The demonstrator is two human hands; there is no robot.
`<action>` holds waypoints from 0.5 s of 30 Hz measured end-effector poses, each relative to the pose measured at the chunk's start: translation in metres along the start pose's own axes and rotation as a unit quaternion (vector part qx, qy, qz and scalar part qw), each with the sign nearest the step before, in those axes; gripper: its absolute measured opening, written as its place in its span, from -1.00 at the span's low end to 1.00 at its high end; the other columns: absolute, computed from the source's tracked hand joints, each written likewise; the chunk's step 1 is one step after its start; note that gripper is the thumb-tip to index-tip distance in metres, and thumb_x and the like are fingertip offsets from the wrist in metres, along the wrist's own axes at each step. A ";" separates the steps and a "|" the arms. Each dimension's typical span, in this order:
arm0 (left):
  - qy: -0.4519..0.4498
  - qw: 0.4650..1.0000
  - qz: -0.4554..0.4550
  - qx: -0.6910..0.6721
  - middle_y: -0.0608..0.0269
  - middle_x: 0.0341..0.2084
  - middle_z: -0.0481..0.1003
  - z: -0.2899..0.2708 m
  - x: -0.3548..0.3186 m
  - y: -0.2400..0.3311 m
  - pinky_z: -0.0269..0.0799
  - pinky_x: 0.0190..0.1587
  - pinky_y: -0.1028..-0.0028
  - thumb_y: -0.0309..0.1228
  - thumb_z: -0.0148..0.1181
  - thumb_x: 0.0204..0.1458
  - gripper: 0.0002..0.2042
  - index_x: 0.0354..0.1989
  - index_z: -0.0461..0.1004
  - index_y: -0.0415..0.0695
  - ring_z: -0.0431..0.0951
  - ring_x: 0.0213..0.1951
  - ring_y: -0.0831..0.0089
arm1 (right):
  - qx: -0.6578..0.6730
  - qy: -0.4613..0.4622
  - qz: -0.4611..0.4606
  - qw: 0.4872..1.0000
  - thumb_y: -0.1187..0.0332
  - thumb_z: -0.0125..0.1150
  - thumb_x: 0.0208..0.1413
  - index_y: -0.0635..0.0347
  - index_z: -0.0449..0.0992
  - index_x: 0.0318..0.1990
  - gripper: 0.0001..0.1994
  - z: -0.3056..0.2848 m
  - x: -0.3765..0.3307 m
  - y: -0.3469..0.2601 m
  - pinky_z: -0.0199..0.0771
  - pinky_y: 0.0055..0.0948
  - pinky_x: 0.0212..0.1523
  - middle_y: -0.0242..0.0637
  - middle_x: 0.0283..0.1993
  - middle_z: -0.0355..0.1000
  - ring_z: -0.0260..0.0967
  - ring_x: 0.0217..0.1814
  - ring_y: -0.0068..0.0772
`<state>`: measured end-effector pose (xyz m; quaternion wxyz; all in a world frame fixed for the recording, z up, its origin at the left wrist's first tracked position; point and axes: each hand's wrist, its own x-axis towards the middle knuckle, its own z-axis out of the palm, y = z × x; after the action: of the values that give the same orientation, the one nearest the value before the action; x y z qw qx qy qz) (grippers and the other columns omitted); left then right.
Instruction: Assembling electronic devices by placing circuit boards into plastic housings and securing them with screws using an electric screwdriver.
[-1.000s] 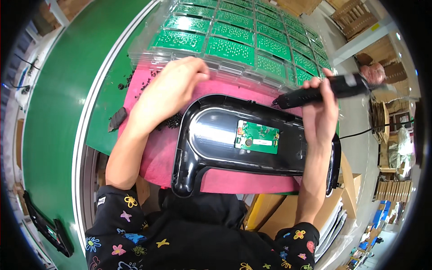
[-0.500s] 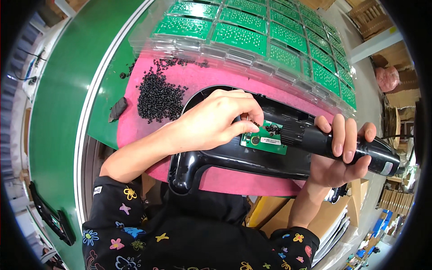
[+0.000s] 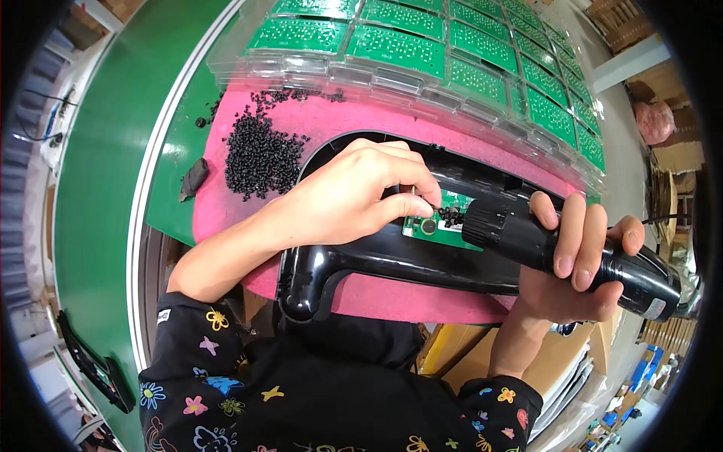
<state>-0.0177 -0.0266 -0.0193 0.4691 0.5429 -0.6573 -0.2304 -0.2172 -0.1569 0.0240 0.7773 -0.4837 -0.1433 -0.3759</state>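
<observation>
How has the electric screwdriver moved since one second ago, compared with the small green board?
Yes. The black electric screwdriver in the right hand came down from above the black housing; its tip now meets the small green circuit board, beside the left hand's fingertips.

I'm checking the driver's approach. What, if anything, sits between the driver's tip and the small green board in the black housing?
Only the left hand's fingertips, pinching beside the tip over the small green board. The right hand grips the black electric screwdriver, angled onto the board.

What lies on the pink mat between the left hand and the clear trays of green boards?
In the head view, a loose pile of small black screws lies on the pink mat, between the left hand and the clear trays.
</observation>
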 end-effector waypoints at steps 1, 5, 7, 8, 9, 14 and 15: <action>-0.003 1.000 0.001 -0.002 0.18 -0.39 0.60 0.000 0.000 -0.001 0.50 -0.18 0.35 -0.54 0.34 -0.04 -0.88 -0.31 0.56 -0.26 0.57 -0.27 0.26 | -0.003 0.001 -0.006 1.000 0.25 0.37 0.10 -0.15 0.41 0.01 -0.65 0.000 0.000 0.000 0.08 -0.39 -0.01 -0.62 -0.45 0.36 0.25 -0.33 -0.63; -0.015 1.000 -0.001 -0.016 0.18 -0.38 0.60 0.001 -0.001 -0.002 0.50 -0.21 0.36 -0.51 0.33 -0.01 -0.88 -0.31 0.56 -0.26 0.59 -0.31 0.28 | -0.003 -0.009 -0.009 1.000 0.24 0.38 0.09 -0.15 0.41 0.00 -0.66 0.000 -0.001 0.000 0.07 -0.40 -0.01 -0.62 -0.45 0.37 0.25 -0.33 -0.62; -0.020 0.999 -0.024 -0.029 0.18 -0.39 0.60 0.002 -0.001 -0.002 0.50 -0.22 0.36 -0.50 0.32 0.00 -0.88 -0.32 0.56 -0.26 0.59 -0.32 0.28 | 0.000 -0.010 -0.013 1.000 0.24 0.38 0.09 -0.15 0.41 -0.01 -0.66 0.000 -0.001 0.000 0.07 -0.39 -0.01 -0.61 -0.45 0.37 0.25 -0.33 -0.62; -0.024 0.998 -0.048 -0.043 0.18 -0.40 0.60 0.002 -0.001 -0.001 0.50 -0.23 0.37 -0.50 0.32 0.00 -0.89 -0.32 0.56 -0.25 0.59 -0.33 0.28 | 0.004 -0.012 -0.018 1.000 0.24 0.39 0.08 -0.15 0.41 -0.01 -0.66 0.001 -0.002 0.000 0.06 -0.39 -0.02 -0.61 -0.45 0.38 0.25 -0.33 -0.62; -0.025 0.998 -0.047 -0.045 0.18 -0.40 0.60 0.002 -0.001 0.000 0.50 -0.23 0.37 -0.50 0.32 0.00 -0.89 -0.32 0.56 -0.25 0.59 -0.33 0.28 | 0.002 -0.010 -0.018 1.000 0.24 0.39 0.08 -0.15 0.41 -0.01 -0.66 0.002 -0.002 0.000 0.06 -0.39 -0.02 -0.61 -0.45 0.38 0.25 -0.33 -0.62; -0.030 0.997 -0.064 0.043 0.19 -0.46 0.60 -0.001 0.000 0.001 0.49 -0.26 0.39 -0.50 0.30 0.01 -0.91 -0.35 0.55 -0.24 0.60 -0.37 0.32 | -0.084 0.027 -0.022 0.996 0.27 0.26 0.15 0.01 0.35 -0.04 -0.72 -0.001 -0.001 -0.023 0.16 -0.45 -0.19 -0.57 -0.50 0.31 0.23 -0.43 -0.63; -0.023 0.997 -0.058 0.051 0.19 -0.47 0.58 -0.002 -0.001 0.002 0.49 -0.29 0.39 -0.51 0.29 0.01 -0.92 -0.36 0.55 -0.25 0.59 -0.40 0.34 | -0.137 0.017 -0.023 0.990 0.19 0.18 0.23 0.02 0.28 0.05 -0.67 -0.012 -0.001 -0.025 0.26 -0.40 -0.27 -0.53 -0.47 0.29 0.26 -0.45 -0.56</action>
<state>-0.0169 -0.0251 -0.0173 0.4111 0.5981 -0.6461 -0.2362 -0.2375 -0.1729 0.0343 0.6969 -0.5761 -0.0884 -0.4178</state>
